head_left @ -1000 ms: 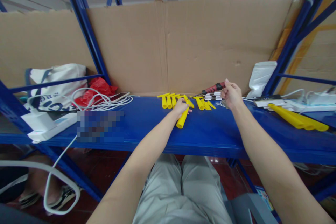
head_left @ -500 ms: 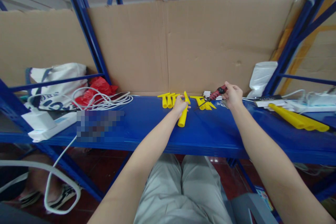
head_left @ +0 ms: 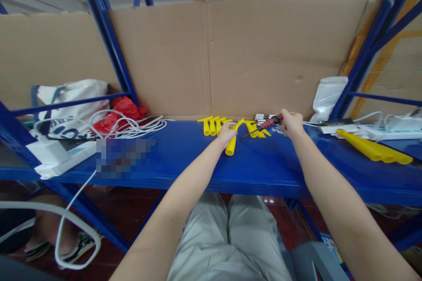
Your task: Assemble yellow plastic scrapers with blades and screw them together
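With our left hand (head_left: 227,132), we grip 1 yellow tube (head_left: 231,147) over the blue shelf (head_left: 184,149); our right hand (head_left: 292,123) closes around 1 screwdriver (head_left: 272,121), tip near that tube. Leftward stand 3 similar tubes (head_left: 212,127); rightward, yellow pieces (head_left: 249,126) we cannot count. Farther right lie 3 long tubes (head_left: 362,148).

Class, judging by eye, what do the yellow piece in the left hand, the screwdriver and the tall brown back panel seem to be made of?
Yellow piece: probably plastic, smooth and evenly coloured.
Screwdriver: thin dark shaft, likely metal; red-and-black handle, perhaps plastic or rubber, too small to tell.
Back panel: apparently cardboard, matt brown with a vertical crease.
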A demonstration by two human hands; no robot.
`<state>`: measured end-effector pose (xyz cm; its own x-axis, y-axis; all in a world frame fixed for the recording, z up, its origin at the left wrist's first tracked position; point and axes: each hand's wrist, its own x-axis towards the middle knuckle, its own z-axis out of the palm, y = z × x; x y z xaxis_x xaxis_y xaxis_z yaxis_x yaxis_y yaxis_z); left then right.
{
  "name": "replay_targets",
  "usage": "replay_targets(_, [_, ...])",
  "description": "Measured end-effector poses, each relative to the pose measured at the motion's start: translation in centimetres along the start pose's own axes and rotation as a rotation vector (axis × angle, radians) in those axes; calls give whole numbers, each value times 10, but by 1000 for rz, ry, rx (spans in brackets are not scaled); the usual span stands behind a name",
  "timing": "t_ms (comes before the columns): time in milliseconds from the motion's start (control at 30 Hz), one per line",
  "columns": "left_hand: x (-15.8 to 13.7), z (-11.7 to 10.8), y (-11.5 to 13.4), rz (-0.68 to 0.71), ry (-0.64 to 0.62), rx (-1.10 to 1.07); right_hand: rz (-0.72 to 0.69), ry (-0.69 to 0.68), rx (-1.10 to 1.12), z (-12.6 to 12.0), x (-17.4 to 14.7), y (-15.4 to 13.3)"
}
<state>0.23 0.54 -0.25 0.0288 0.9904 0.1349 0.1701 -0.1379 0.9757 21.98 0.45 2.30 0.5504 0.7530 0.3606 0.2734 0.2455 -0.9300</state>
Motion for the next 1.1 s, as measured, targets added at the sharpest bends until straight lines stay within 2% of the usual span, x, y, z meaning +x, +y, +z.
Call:
replay_targets(100, [-3, 1, 1, 8, 7, 35, 6, -5, -304, -4, 2, 4])
replay_targets(233, [-6, 1, 1, 23, 21, 95, 48, -167, -612, -8, 1, 4])
replay_targets(367, [-8, 3, 0, 20, 9, 127, 119, -310, -794, -11, -6, 1])
replay_targets(500, [-7, 5, -4, 34, 0, 153, 120, -431, -959, -16, -9, 2])
replay_targets(733, [-7, 6, -7, 63, -5, 198, -2, -483, -1098, -26, 13, 30])
replay_targets(800, [-7, 6, -7, 54, -10, 210, 24, -502, -1165, -27, 17, 32])
replay_targets(900, [-5, 6, -9, 53, -18, 213, 53, -444, -1278, -27, 14, 24])
replay_targets(1000, [-1, 7, -14, 81, -21, 217, -61, -374, -1294, -20, 4, 8])
replay_targets(1100, [4, 9, -20, 109, -10, 224, -205, -496, -1242, -7, -8, -5])
